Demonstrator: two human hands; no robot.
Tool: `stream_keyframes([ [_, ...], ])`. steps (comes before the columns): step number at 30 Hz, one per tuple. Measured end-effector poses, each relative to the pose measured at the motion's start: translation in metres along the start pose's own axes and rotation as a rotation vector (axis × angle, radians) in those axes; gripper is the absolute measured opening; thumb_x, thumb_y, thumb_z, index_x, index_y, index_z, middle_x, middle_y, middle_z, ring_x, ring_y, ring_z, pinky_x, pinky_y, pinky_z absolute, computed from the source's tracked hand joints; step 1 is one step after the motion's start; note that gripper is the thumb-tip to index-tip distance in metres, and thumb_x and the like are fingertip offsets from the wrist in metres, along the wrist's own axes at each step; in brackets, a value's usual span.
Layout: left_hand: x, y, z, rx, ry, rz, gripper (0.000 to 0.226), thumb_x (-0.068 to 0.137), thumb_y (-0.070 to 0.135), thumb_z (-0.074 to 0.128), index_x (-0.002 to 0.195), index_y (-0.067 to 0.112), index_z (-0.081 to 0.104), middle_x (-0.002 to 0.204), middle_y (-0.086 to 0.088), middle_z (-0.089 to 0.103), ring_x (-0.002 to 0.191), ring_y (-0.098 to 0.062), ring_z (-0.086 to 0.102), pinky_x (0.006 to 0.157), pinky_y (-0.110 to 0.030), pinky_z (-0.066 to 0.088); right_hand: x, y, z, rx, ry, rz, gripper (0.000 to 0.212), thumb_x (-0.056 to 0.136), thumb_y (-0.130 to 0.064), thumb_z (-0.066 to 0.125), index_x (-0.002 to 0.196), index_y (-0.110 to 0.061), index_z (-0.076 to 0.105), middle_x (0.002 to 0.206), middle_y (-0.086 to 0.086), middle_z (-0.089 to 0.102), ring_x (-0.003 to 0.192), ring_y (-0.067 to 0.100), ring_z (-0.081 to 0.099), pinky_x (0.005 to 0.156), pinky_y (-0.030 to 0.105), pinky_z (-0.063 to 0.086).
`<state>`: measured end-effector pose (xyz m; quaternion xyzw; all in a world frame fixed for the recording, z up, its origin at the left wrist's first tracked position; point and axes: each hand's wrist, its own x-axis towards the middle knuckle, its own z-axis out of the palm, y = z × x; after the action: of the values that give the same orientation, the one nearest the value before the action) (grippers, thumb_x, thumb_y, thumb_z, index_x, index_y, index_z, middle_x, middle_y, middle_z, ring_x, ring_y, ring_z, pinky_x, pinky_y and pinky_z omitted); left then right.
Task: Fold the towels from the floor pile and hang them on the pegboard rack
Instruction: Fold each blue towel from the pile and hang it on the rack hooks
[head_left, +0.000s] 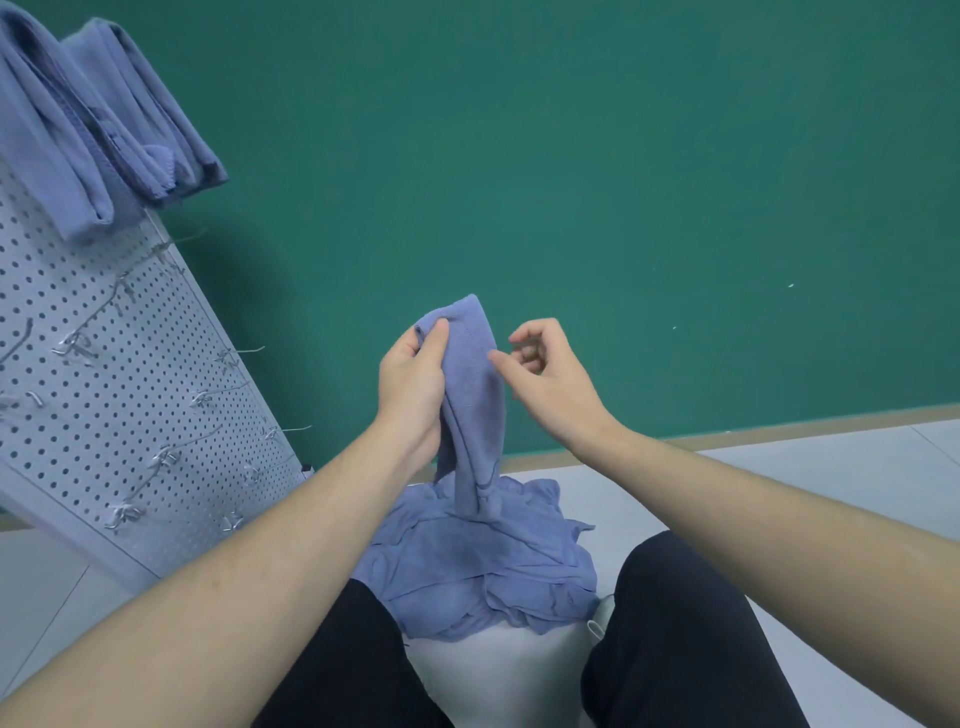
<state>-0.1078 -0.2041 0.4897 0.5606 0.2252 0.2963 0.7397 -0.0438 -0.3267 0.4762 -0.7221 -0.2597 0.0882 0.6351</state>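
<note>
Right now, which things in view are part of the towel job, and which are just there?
Part of the job:
- held towel, gripped by left hand
- right hand, beside it, holding nothing
- floor pile
- pegboard rack
- hung towels

Just there:
- green wall
- floor

Soft, even light falls from overhead, bright enough and free of glare. The pegboard rack (130, 395) throws a dim, blurred shadow onto the green wall (623, 182) behind it. My wide lens bends straight lines near the edges, so the rack leans and my forearms stretch. Detail is a little soft throughout, smeared towards the corners.
</note>
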Motion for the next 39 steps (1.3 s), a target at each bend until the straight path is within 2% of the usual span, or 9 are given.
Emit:
stream_keyframes([
  [2,0.001,0.004,-0.001,0.029,-0.055,0.006,0.018,0.103,0.023,0.054,0.103,0.015,0.07,0.099,0.0,0.076,0.086,-0.011,0.069,0.082,-0.029,0.056,0.002,0.005,-0.004,-0.03,-0.031,0.024,0.035,0.09,-0.034,0.073,0.114,-0.023,0.05,0.107,-0.007,0.06,0.093,0.006,0.057,0.083,0.013,0.045],
  [4,0.001,0.007,0.0,0.062,-0.099,0.011,0.02,0.105,0.024,0.051,0.105,0.016,0.07,0.101,0.0,0.075,0.088,-0.011,0.069,0.082,-0.028,0.055,0.002,0.007,-0.004,-0.001,-0.102,0.068,0.042,0.088,-0.039,0.075,0.118,-0.021,0.052,0.116,-0.006,0.064,0.108,0.01,0.062,0.091,0.019,0.048],
  [9,-0.006,0.012,0.01,0.016,-0.152,0.031,0.023,0.107,0.025,0.047,0.105,0.015,0.068,0.1,-0.002,0.073,0.087,-0.012,0.069,0.081,-0.028,0.056,-0.008,0.008,0.008,0.065,-0.111,0.034,0.031,0.087,-0.03,0.077,0.109,-0.014,0.062,0.1,-0.005,0.074,0.089,0.006,0.07,0.082,0.027,0.056],
  [14,-0.008,0.015,0.019,-0.078,-0.091,-0.019,0.021,0.106,0.026,0.049,0.102,0.015,0.067,0.089,-0.002,0.072,0.074,-0.015,0.068,0.069,-0.03,0.057,-0.014,0.015,0.009,0.104,-0.213,0.061,0.03,0.086,-0.023,0.079,0.113,-0.016,0.07,0.107,-0.005,0.076,0.1,0.011,0.072,0.089,0.03,0.058],
  [20,-0.007,0.016,0.016,-0.061,-0.098,-0.003,0.021,0.104,0.03,0.052,0.107,0.018,0.069,0.098,0.001,0.075,0.084,-0.011,0.071,0.071,-0.027,0.058,-0.016,0.026,0.002,0.011,-0.171,0.098,0.052,0.075,-0.027,0.089,0.118,-0.021,0.061,0.112,-0.009,0.072,0.1,0.005,0.069,0.09,0.03,0.056],
  [26,0.0,0.016,0.009,-0.123,0.023,-0.04,0.021,0.105,0.033,0.051,0.108,0.02,0.067,0.102,0.0,0.075,0.089,-0.015,0.072,0.081,-0.034,0.059,-0.017,0.027,-0.003,-0.007,-0.258,0.179,0.036,0.075,-0.029,0.088,0.106,-0.022,0.071,0.101,-0.01,0.077,0.093,0.01,0.073,0.091,0.035,0.058],
  [30,0.014,0.01,-0.013,-0.204,0.096,-0.11,0.018,0.106,0.027,0.048,0.106,0.019,0.063,0.105,-0.002,0.074,0.088,-0.015,0.072,0.083,-0.033,0.059,-0.014,0.025,-0.009,-0.051,-0.251,0.171,0.046,0.071,-0.032,0.09,0.105,-0.015,0.065,0.105,0.0,0.073,0.094,0.016,0.07,0.088,0.035,0.057],
  [35,0.025,-0.008,-0.049,-0.22,0.155,-0.352,0.013,0.104,0.013,0.048,0.098,0.013,0.059,0.089,-0.006,0.067,0.067,-0.015,0.068,0.054,-0.025,0.057,-0.011,0.015,-0.013,-0.052,-0.286,0.118,0.034,0.075,-0.027,0.088,0.102,-0.021,0.07,0.101,-0.006,0.075,0.085,0.004,0.068,0.082,0.022,0.055],
  [39,0.019,-0.019,-0.063,0.0,0.112,-0.44,0.007,0.102,0.016,0.052,0.102,0.014,0.059,0.098,-0.005,0.065,0.082,-0.021,0.066,0.063,-0.034,0.055,-0.006,0.006,-0.017,-0.037,-0.389,0.139,0.044,0.077,-0.022,0.087,0.115,-0.025,0.066,0.096,0.005,0.077,0.078,0.014,0.069,0.082,0.032,0.057],
])
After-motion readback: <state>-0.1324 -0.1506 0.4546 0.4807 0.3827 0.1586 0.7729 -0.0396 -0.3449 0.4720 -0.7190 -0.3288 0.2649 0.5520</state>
